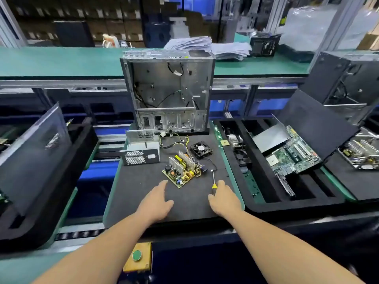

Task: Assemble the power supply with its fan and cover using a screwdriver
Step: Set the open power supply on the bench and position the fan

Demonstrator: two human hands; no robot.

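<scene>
The bare power supply board point(181, 171), green with silver heat sinks, lies in the middle of the black mat point(139, 189). Its black fan point(201, 149) sits just behind it to the right, joined by wires. The metal power supply housing and perforated cover point(141, 149) stand at the back left of the mat. A screwdriver point(213, 181) with a yellow and black handle lies to the right of the board. My right hand point(224, 199) rests over the handle's end, which lies between thumb and forefinger, the fingers fairly straight. My left hand point(158, 201) hovers flat in front of the board, holding nothing.
An open computer chassis point(168, 93) stands upright behind the mat. A foam tray point(256, 203) on the right holds a motherboard point(293, 155) and other parts. A dark side panel point(30, 160) leans in a tray on the left. A yellow box with a green button point(137, 256) sits below the mat's front edge.
</scene>
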